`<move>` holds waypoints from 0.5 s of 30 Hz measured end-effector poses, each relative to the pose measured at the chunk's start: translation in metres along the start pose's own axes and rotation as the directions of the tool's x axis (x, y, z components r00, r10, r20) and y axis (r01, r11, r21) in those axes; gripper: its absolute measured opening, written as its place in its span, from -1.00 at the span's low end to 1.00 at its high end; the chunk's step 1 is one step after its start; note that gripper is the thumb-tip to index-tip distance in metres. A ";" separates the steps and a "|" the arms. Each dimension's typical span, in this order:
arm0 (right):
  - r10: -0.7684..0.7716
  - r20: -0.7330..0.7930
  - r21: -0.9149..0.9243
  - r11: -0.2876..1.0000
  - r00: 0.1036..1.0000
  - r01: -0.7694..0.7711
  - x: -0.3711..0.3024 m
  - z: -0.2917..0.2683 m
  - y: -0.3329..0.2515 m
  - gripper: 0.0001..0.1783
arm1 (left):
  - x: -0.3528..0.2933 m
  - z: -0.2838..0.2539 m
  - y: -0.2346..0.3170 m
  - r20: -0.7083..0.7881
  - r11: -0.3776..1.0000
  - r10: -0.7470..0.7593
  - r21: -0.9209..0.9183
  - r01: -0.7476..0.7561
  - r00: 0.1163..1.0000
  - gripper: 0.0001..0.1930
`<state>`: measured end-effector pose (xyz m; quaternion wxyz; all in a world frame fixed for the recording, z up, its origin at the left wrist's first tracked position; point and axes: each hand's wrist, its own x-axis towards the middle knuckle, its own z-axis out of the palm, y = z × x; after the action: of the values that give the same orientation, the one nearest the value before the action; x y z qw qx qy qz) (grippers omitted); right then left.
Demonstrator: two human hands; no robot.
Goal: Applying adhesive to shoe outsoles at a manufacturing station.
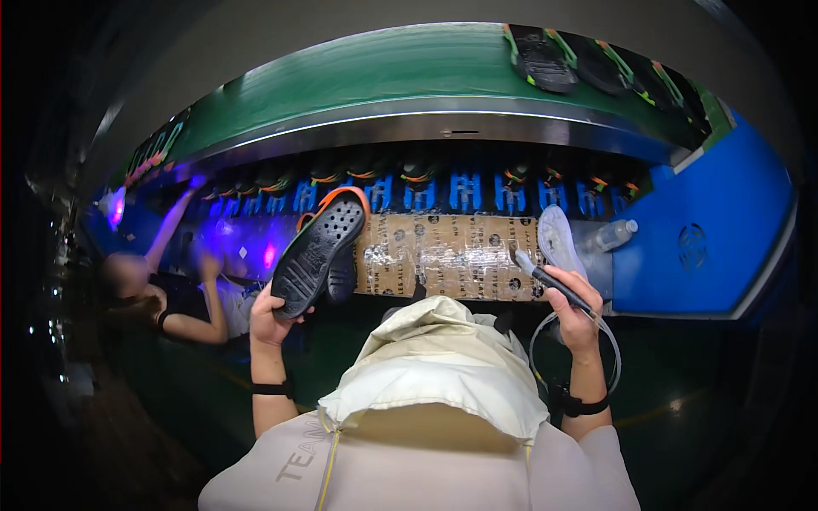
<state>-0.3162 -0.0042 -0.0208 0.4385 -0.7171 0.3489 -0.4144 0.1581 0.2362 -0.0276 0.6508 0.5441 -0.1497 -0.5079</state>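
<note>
Gripping the heel end of a black sole [317,254], the left hand [271,317] has its fingers curled around the lower edge, thumb on the near side. The sole sits up and left of centre, in front of the bench, its long axis running from lower left to upper right, toe up toward the conveyor. Its tread faces the camera: rubbery black with rows of small holes and ribbed patches, and an orange rim at the toe. The right hand [574,318] is closed around a dark, slim brush [554,282] whose pale tip points up and left; a thin hose [610,358] loops by the wrist. Just above the tip lies a pale insole [558,240], and beside it a clear bottle [615,234]. The bench front [452,255] is cardboard wrapped in shiny tape. Above it runs a green conveyor [383,72] with more soles [545,58] at its right end, over a row of blue racks [464,192]. Another person [183,298] reaches up at far left. The room is dim, with violet light.
</note>
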 end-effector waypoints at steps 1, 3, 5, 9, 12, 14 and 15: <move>0.027 0.006 -0.019 0.999 1.000 -0.027 -0.002 -0.004 -0.002 -0.66 | 0.003 0.023 0.017 0.004 0.999 -0.013 0.036 0.013 1.000 -0.26; 0.046 -0.019 -0.029 0.999 0.999 -0.047 -0.007 -0.010 -0.002 -0.66 | 0.024 0.059 0.042 0.062 0.995 0.032 0.095 -0.037 0.998 -0.30; 0.044 -0.075 -0.007 0.999 0.996 -0.045 -0.012 -0.013 0.002 -0.66 | 0.051 0.101 0.061 0.166 0.991 0.078 0.097 -0.095 0.983 -0.35; 0.057 -0.151 -0.019 0.998 0.987 -0.061 -0.031 -0.022 0.003 -0.66 | 0.116 0.164 0.076 0.265 0.993 0.121 -0.040 -0.114 0.957 -0.44; 0.041 -0.205 -0.038 0.998 0.978 -0.050 -0.048 -0.029 0.008 -0.67 | 0.156 0.210 0.083 0.292 0.982 0.184 -0.106 -0.159 0.939 -0.58; 0.073 -0.268 -0.033 0.996 0.961 -0.085 -0.062 -0.035 0.009 -0.66 | 0.185 0.226 0.091 0.289 0.986 0.161 -0.086 -0.141 0.944 -0.64; 0.070 -0.280 -0.030 0.996 0.957 -0.082 -0.069 -0.038 0.010 -0.66 | 0.203 0.230 0.099 0.330 0.987 0.162 -0.069 -0.147 0.930 -0.65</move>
<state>-0.3807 0.0391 -0.0396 0.3857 -0.6466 0.4431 -0.4867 0.1245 -0.0696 0.0682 0.6654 0.4223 -0.2892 -0.5434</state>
